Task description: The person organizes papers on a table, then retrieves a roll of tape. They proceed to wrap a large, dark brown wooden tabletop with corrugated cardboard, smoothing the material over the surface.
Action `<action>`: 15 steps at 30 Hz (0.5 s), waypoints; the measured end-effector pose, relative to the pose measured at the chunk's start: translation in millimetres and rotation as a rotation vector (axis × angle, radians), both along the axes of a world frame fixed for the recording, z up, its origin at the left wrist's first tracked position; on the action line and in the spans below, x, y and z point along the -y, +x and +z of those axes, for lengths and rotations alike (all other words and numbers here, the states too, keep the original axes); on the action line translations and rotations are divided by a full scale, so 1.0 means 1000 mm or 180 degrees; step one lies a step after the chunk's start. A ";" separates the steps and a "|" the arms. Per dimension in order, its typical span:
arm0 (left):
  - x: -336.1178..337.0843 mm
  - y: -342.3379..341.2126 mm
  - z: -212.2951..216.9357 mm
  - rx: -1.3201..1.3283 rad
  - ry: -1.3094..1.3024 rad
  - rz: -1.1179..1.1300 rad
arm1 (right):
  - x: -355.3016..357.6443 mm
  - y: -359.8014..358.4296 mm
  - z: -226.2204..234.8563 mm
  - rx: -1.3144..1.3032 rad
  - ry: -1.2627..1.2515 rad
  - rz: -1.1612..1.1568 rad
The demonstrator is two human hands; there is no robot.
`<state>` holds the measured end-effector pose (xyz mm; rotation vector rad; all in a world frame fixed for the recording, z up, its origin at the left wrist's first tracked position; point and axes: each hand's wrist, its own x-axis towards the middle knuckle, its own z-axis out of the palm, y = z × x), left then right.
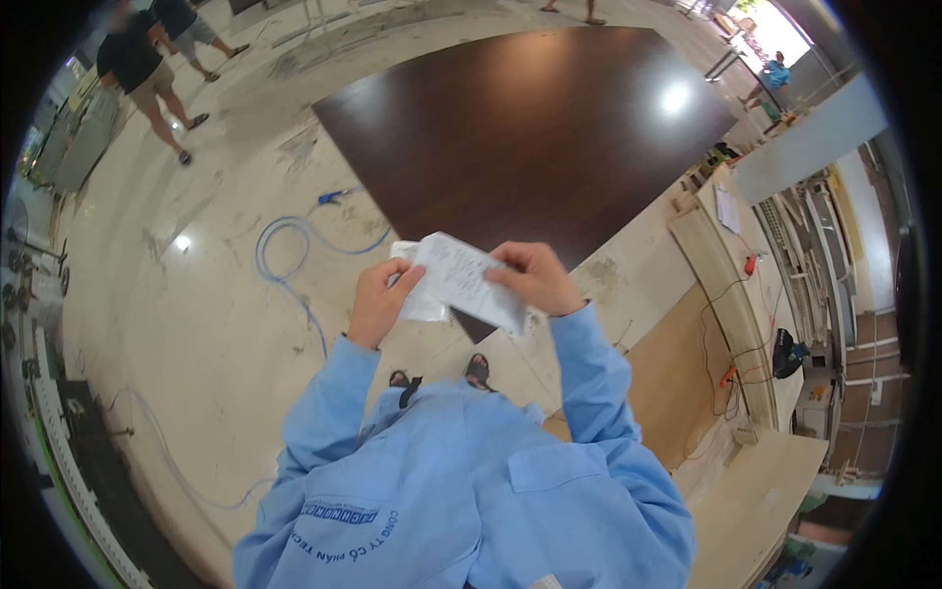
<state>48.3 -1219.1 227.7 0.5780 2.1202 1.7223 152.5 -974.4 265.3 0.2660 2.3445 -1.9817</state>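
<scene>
In front of my chest, both hands hold white paper sheets with dark markings. My left hand point(384, 296) pinches one sheet point(424, 306) by its left side, thumb on top. My right hand point(539, 279) grips the overlapping sheet point(463, 275) near its upper right edge, thumb across its face. The two sheets partly cover each other, so I cannot tell whether more lie between them. Beyond the papers is a large dark brown wooden panel point(530, 128), its near corner showing just below the sheets.
A blue air hose point(285, 280) with a blue tool end point(334, 197) loops over the floor on the left. At right stands a wooden bench point(731, 285) with cords and a black tool point(788, 353). People point(147, 74) stand at the far left.
</scene>
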 end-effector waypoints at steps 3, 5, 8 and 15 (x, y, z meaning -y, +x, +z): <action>0.009 -0.010 0.009 -0.0119 0.0093 -0.0006 | -0.010 0.002 0.011 -0.0123 0.0092 0.0495; 0.008 -0.013 0.018 -0.0292 0.0033 -0.0126 | -0.008 0.000 0.020 -0.0052 0.0430 0.0807; -0.001 -0.005 0.032 -0.0464 -0.0153 -0.0654 | 0.002 -0.004 0.033 -0.0268 0.0796 0.1173; -0.011 0.012 0.033 -0.0263 -0.0648 -0.1194 | 0.009 -0.013 0.034 -0.0121 0.1325 0.0959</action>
